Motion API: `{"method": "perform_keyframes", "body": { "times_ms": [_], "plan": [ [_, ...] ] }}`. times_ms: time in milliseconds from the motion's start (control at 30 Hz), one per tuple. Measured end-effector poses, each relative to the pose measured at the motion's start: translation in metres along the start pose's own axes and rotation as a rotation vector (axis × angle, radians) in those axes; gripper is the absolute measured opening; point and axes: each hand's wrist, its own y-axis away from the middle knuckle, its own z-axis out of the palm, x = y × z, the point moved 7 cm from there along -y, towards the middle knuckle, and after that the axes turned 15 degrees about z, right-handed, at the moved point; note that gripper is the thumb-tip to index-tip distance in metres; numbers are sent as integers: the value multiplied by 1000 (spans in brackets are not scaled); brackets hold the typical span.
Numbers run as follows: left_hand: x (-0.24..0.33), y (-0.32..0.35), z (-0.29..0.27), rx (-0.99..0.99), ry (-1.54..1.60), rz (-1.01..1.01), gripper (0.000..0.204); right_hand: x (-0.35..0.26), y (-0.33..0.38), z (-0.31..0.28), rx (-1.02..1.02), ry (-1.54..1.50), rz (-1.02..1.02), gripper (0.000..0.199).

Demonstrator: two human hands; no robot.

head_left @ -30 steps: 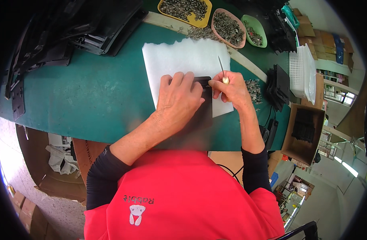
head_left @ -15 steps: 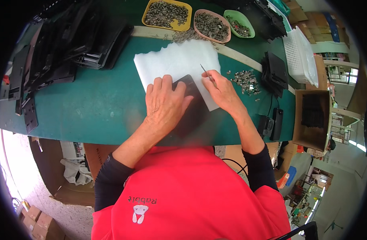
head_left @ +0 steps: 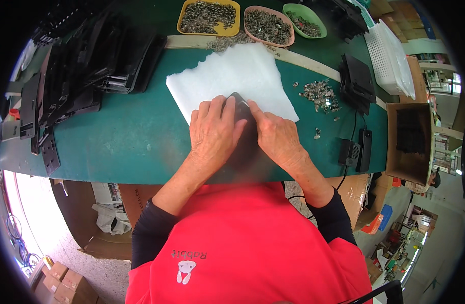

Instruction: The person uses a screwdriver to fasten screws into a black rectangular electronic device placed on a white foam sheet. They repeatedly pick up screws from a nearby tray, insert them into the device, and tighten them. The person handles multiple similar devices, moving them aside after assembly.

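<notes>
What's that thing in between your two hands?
In the head view, a dark, flat panel lies between the left hand and right hand.

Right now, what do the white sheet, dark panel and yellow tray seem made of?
Sheet: probably matte foam, from its ragged edge. Panel: smooth plastic or coated metal; its plain dark face fits both. Tray: likely smooth plastic, by its even colour.

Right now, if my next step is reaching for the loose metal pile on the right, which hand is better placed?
Your right hand, probably: it is nearer the metal pile, on that same side. Your left hand is farther, partly over the dark panel.
</notes>
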Motion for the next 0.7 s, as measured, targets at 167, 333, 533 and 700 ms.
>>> {"method": "perform_keyframes", "body": {
  "times_ms": [167, 333, 533, 700],
  "plan": [
    [1, -1, 3, -15, 15, -4, 53, -19, 2, 2, -75, 260, -13, 47],
    [4, -10, 0, -92, 20, -43, 50, -28, -13, -7, -139, 268, -51, 48],
    [6, -4, -1, -25, 54, -32, 51, -8, -16, -11, -111, 76, -38, 25],
    [3, 2, -4, 101, 77, 27, 53, -11, -12, -13, -84, 21, -37, 26]
  ]
}}
